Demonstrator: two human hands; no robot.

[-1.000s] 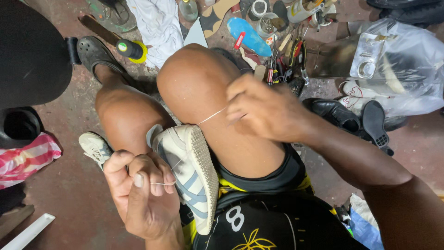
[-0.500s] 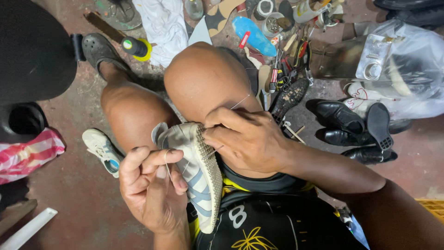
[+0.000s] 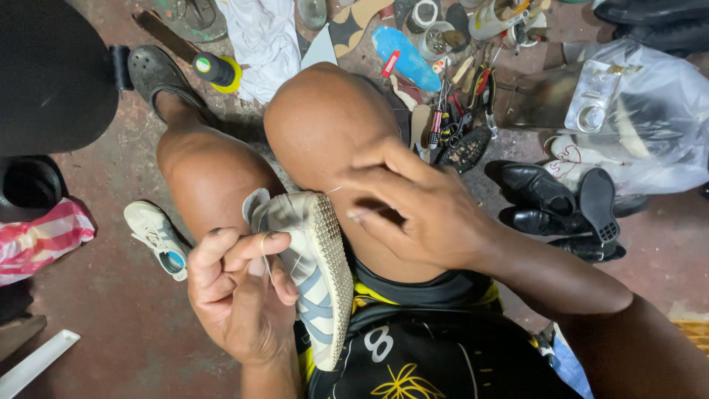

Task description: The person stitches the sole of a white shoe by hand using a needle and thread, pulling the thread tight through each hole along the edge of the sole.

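A white sneaker (image 3: 314, 258) with light blue stripes and a studded sole is wedged between my bare knees, sole facing right. My left hand (image 3: 240, 299) grips its upper from the left, with a thin thread looped over the fingers. My right hand (image 3: 425, 210) rests against my right knee, fingertips pinched at the sole's edge. A short length of pale thread (image 3: 336, 190) runs from those fingertips to the shoe's toe. Any needle is hidden by the fingers.
The matching sneaker (image 3: 156, 238) lies on the reddish floor at left. Black dress shoes (image 3: 550, 196) sit at right beside a plastic bag (image 3: 650, 111). A heap of hand tools (image 3: 461, 111), a blue insole (image 3: 405, 55), a yellow-capped cylinder (image 3: 218, 71) and a pink striped bag (image 3: 40, 240) surround me.
My right hand, which had pulled the thread taut out to the right, has come back to the sole's edge. The shoe stays held by my left hand.
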